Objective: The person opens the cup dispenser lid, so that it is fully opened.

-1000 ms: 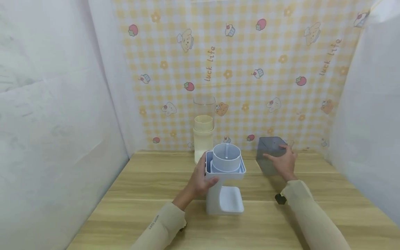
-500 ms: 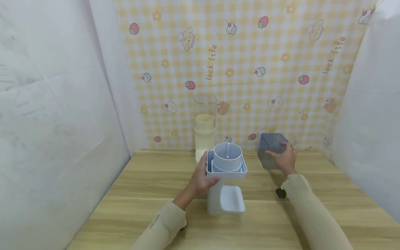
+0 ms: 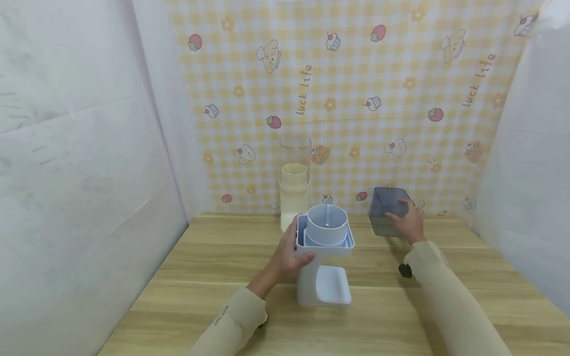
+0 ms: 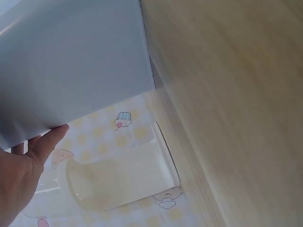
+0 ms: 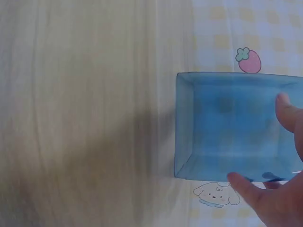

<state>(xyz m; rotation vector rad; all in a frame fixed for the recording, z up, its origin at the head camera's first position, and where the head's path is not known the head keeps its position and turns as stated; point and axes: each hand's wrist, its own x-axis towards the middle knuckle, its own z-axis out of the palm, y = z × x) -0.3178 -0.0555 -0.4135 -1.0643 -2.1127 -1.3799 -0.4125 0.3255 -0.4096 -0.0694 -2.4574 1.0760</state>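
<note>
My left hand (image 3: 287,257) grips a white stand (image 3: 306,287) by the left of its square top, thumb across the front. Its base has a shallow tray, and a round white cup-like piece (image 3: 327,232) with an inner rib sits in the top. In the left wrist view the stand's smooth side (image 4: 85,61) fills the upper left, with fingertips along its edge. At the back right my right hand (image 3: 410,222) holds a translucent blue-grey box (image 3: 380,220), thumb and fingers spread at its near and right sides. The right wrist view shows the box (image 5: 227,127) close against the patterned cloth.
Behind the stand a cream cylindrical appliance (image 3: 294,200) with a clear upper sleeve stands by the back cloth (image 3: 347,74). White sheets (image 3: 80,173) hang at both sides of the wood-grain table (image 3: 213,277).
My right hand has pushed the blue-grey box farther back, toward the cloth. The left hand keeps its grip on the stand, which stays in place.
</note>
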